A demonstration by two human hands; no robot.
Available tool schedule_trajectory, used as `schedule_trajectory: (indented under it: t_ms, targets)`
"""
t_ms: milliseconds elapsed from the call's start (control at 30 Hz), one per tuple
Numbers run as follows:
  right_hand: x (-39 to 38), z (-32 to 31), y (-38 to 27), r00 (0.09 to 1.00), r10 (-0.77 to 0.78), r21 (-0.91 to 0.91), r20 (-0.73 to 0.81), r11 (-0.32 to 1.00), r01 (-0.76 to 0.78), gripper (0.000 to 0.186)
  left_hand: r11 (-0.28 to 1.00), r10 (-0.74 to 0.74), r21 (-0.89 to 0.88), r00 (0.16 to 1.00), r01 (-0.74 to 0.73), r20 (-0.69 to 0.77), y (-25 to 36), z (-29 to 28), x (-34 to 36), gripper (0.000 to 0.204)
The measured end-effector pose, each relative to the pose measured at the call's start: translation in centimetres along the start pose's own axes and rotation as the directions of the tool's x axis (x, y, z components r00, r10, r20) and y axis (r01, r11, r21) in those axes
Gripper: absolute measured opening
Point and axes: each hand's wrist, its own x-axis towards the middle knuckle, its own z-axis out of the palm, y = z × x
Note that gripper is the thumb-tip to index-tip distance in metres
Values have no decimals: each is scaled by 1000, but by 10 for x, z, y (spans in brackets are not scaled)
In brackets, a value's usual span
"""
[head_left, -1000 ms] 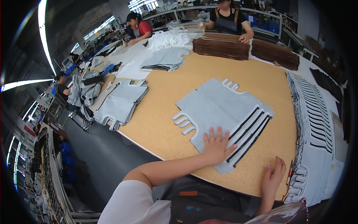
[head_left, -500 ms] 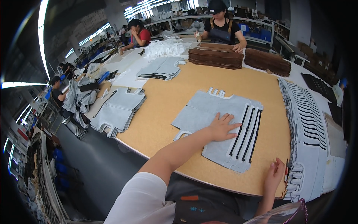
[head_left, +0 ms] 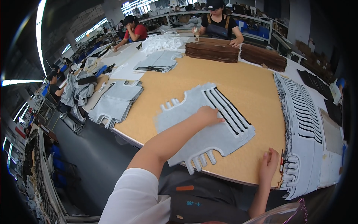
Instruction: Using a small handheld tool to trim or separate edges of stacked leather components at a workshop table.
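Head view: right hand (head_left: 269, 162) at near right corner of smooth tan-topped table (head_left: 253, 82), fingers half-curled, thumb apart. Flat, pale-grey, cloth-like panel (head_left: 201, 140) with black stripes and finger-shaped tabs overhangs near edge; left hand (head_left: 210, 116) rests on it, fingertips hidden, cannot tell whether pinching. Dark-brown layered stack (head_left: 212, 51) at far edge.

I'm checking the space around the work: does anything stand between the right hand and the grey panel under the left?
Nothing visible does: only the tan tabletop shows between the right hand and the black-striped grey panel. A small red tool lies to the hand's right.
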Motion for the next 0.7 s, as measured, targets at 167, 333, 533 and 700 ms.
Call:
schedule_trajectory:
  t_ms: [167, 333, 533, 700]
  targets:
    - [-18, 1, -39, 988, -155, -130, 4, 980, 154, 32, 950, 27, -305, 987, -74, -157, -16, 32, -48, 60]
    - [-37, 17, -107, 835, -353, -35, 422, 914, 404, 43, 956, 293, 123, 830, -267, -475, -80, 68, -85, 56]
    - [-15, 45, -109, 713, -234, -262, 661, 818, 512, 56, 988, 120, -31, 873, -152, -473, -82, 81, -84, 60]
    - [36, 52, -90, 709, -102, -321, 698, 840, 437, 56, 986, 12, -142, 900, -82, -436, -77, 77, -77, 67]
